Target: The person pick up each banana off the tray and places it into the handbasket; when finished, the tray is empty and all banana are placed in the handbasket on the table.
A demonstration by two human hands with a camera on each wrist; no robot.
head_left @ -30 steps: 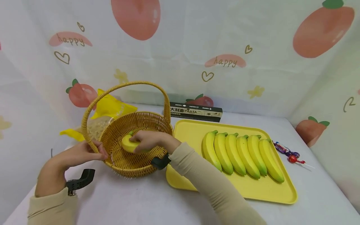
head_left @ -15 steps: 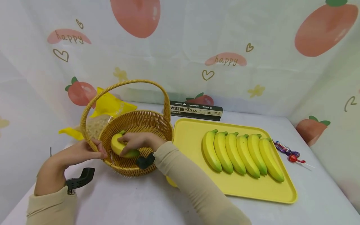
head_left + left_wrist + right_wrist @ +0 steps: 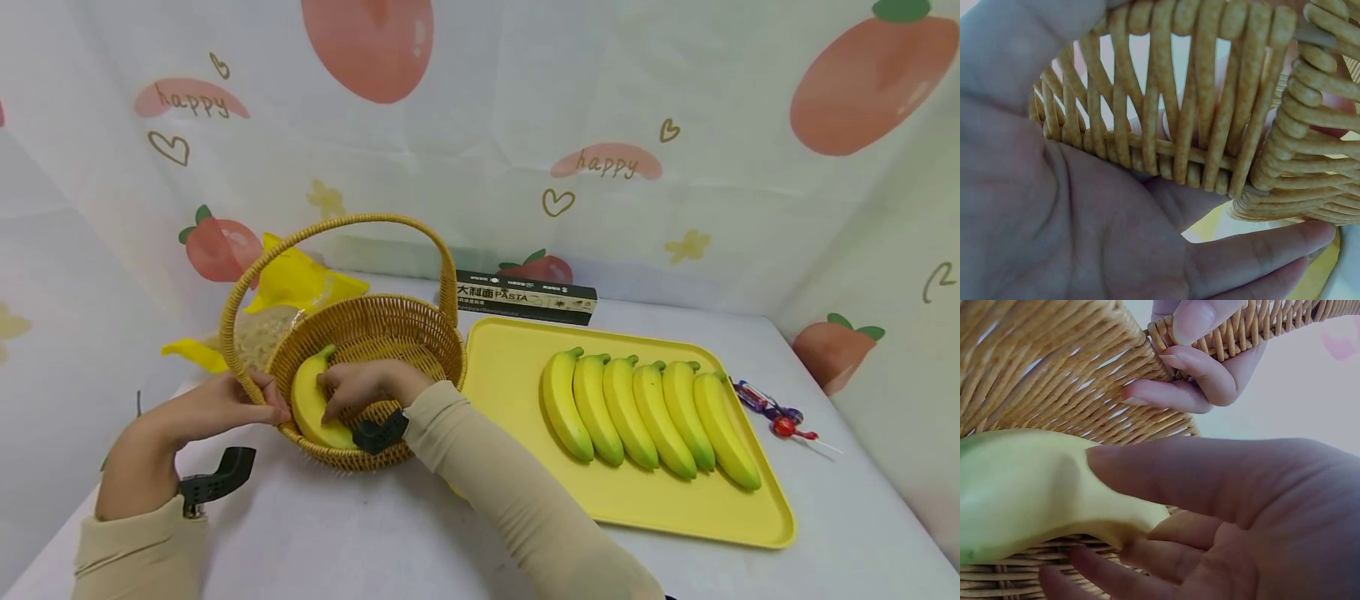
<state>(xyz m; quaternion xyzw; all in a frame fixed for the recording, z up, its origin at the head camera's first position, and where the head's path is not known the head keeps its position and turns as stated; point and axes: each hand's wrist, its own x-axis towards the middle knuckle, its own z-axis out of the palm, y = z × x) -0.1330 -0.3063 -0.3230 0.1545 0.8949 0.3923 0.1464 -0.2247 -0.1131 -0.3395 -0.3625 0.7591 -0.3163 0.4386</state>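
Observation:
My left hand holds the left base of the handle on a woven basket; in the right wrist view its thumb and fingers close around the handle's lower end. Inside the basket a yellow banana with a green stem lies along the left wall. My right hand is in the basket just right of this banana, its fingertips right at the peel. The right wrist view shows the thumb over the banana's edge and the other fingers loosely spread beneath its narrow end.
Right of the basket, a yellow tray bears several bananas in a row. A black pasta box lies behind the tray. Wrapped candies lie beyond its right edge. A yellow bag stands behind the basket.
My right hand has carried the banana leftward to the basket's left wall, and its fingers have loosened from around it. The left hand has stayed at the handle.

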